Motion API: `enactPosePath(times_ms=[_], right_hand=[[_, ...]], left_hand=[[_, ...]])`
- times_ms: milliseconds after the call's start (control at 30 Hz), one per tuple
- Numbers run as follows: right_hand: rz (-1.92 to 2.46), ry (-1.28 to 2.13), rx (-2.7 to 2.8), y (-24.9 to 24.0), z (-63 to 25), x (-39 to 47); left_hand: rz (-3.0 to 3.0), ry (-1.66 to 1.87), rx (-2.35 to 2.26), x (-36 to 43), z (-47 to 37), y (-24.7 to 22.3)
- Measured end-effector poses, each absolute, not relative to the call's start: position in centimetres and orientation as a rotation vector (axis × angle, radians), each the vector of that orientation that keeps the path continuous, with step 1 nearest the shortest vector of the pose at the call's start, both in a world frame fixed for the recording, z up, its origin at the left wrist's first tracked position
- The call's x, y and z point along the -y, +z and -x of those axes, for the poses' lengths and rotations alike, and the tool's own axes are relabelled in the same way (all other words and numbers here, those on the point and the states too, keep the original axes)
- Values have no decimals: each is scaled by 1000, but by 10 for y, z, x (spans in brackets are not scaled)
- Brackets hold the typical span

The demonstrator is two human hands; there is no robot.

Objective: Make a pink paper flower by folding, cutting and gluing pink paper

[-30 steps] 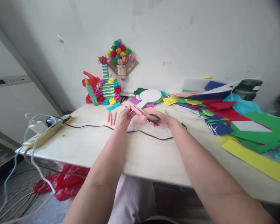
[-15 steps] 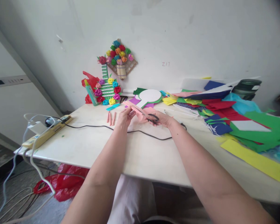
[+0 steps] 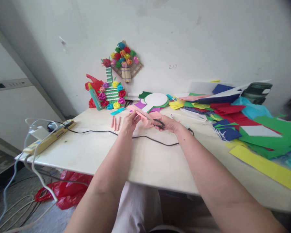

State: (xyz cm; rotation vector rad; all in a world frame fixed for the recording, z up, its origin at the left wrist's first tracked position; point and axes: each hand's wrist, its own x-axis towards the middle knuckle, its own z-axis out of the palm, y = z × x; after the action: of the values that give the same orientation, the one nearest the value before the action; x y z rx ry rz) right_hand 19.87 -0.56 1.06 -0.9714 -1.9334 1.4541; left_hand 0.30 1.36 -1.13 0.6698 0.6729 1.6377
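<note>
Pink paper (image 3: 145, 120) is pinched between the fingers of my left hand (image 3: 131, 121), above the white table (image 3: 99, 149). My right hand (image 3: 168, 123) is closed round the black handles of a pair of scissors (image 3: 158, 123), whose blades point left along the paper. How far the blades are apart cannot be made out. Left of my left hand lie rolled pink paper pieces (image 3: 118, 123), with a blue paper piece (image 3: 117, 111) behind them. A black cable (image 3: 155, 139) runs under my wrists.
At the back left stand a paper-flower guitar (image 3: 111, 92), a flower basket piece (image 3: 126, 73) and a glue bottle (image 3: 95, 97). A round white-and-green shape (image 3: 156, 100) lies behind my hands. Coloured sheets (image 3: 259, 158) cover the right side; a power strip (image 3: 49, 137) sits left.
The scissors' handles have drawn slightly closer together in my right hand. Both hands stay in nearly the same place.
</note>
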Motion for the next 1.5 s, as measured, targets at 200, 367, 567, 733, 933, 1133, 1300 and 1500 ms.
enactPosePath(times_ms=[200, 367, 567, 733, 933, 1133, 1300, 1500], right_hand=[[1007, 1431, 1937, 7, -198, 3], [980, 1406, 1945, 6, -198, 3], [964, 1401, 1936, 8, -198, 4], [1036, 1316, 1941, 13, -194, 10], [1032, 1207, 1985, 8, -192, 5], [997, 1132, 2008, 3, -193, 1], [1079, 1112, 2030, 3, -193, 1], [1108, 1107, 2038, 9, -195, 7]], left_hand=[[-674, 1648, -652, -14, -3, -13], [-656, 1661, -668, -12, -4, -11], [-673, 1630, -649, -11, -5, -10], [-690, 1573, -672, -14, -2, -13], [-661, 1515, -737, -15, -1, -11], [-663, 1496, -806, -9, -3, -6], [-741, 1455, -872, -9, -4, -6], [-774, 1452, -904, -8, -5, -4]])
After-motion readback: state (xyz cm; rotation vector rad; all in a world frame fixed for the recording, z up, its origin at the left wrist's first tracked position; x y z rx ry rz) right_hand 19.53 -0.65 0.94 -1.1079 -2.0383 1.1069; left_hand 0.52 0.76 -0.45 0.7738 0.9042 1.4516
